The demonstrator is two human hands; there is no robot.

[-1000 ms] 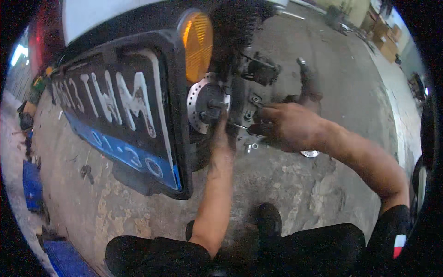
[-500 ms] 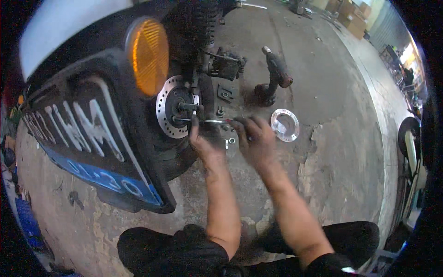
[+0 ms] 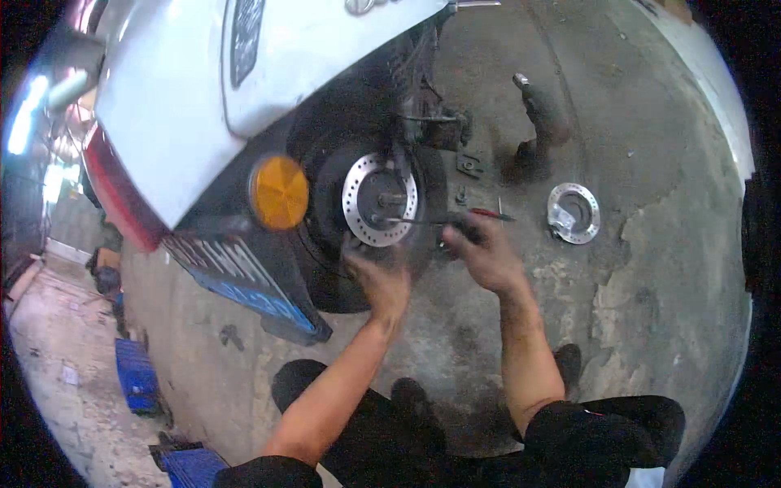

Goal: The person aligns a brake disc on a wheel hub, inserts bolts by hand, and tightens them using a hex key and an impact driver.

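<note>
The drilled brake disc (image 3: 351,213) is mounted on the black wheel (image 3: 329,175) of a white scooter (image 3: 171,106). At the disc's lower rim is my left hand (image 3: 378,281), its fingers smeared by motion; whether they grip the rim I cannot tell. To the right, my right hand (image 3: 488,252) is closed on a long thin tool (image 3: 431,219). The tool's dark shaft reaches level to the lower part of the disc's hub, and a red and black end sticks out past my fingers. Its exact kind is blurred.
A second drilled disc (image 3: 592,218) lies on the concrete floor at right. Beyond my right hand are a dark power tool (image 3: 537,114), a small metal bracket (image 3: 469,165) and a nut-like part (image 3: 461,195). A brake caliper (image 3: 443,130) hangs beside the wheel. Blue bins (image 3: 137,374) stand at far left.
The view has swung left and up, showing more of the white bodywork. My left hand has dropped from the tool's shaft to the disc's lower rim. My right hand still holds the tool.
</note>
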